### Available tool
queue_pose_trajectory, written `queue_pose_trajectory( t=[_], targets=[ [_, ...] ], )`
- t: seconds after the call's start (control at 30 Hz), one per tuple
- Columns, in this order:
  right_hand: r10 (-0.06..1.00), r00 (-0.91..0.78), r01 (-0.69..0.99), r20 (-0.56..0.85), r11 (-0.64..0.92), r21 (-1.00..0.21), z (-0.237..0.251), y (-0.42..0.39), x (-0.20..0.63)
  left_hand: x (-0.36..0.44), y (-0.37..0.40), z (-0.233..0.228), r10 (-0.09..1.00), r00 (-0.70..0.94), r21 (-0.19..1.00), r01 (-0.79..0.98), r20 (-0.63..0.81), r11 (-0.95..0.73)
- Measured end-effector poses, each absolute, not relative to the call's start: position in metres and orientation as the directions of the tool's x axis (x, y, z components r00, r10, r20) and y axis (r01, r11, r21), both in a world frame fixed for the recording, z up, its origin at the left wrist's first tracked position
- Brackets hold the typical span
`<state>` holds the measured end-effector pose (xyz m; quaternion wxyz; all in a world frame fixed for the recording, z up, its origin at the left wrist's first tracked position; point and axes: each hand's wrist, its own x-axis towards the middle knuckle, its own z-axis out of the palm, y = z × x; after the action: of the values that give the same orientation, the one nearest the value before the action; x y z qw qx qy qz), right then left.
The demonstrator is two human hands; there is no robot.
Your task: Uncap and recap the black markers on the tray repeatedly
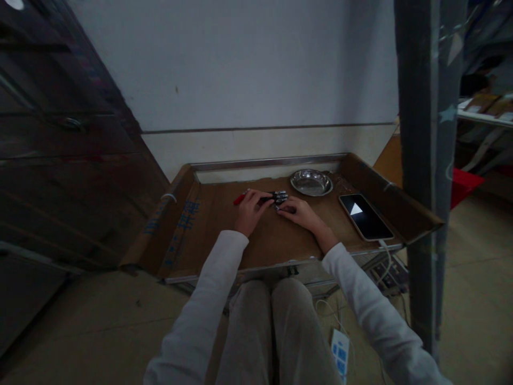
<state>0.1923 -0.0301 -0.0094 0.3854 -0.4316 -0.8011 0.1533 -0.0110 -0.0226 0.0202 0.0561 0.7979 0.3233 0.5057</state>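
On the cardboard-covered table, several dark, pen-like sticks with shiny silver ends (279, 196) lie together between my hands. My left hand (250, 211) is closed over their left part, and its fingers hide much of them. A red piece (239, 199) pokes out to the left of that hand. My right hand (300, 212) rests on the cardboard with thumb and fingers pinched, close to the silver ends. A small silver tip shows at its fingertips; what the pinch holds is too small to name.
A round shiny metal dish (311, 183) sits at the back right, with crumpled clear plastic (342, 184) beside it. A phone (365, 216) with a white cable lies at the right. Raised cardboard sides (170, 214) edge the table. A grey post (427, 176) stands right; a power strip (340, 354) lies below.
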Motion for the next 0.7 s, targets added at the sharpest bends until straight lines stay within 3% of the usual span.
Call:
queue_pose_trajectory(
  t=[0.7],
  targets=[
    [0.773,-0.307,0.555,0.555,0.619,-0.555,-0.0073,-0.0311,0.1936,-0.0162,-0.0253,0.0245,0.550,0.033,0.457,0.516,0.835,-0.725]
  ],
)
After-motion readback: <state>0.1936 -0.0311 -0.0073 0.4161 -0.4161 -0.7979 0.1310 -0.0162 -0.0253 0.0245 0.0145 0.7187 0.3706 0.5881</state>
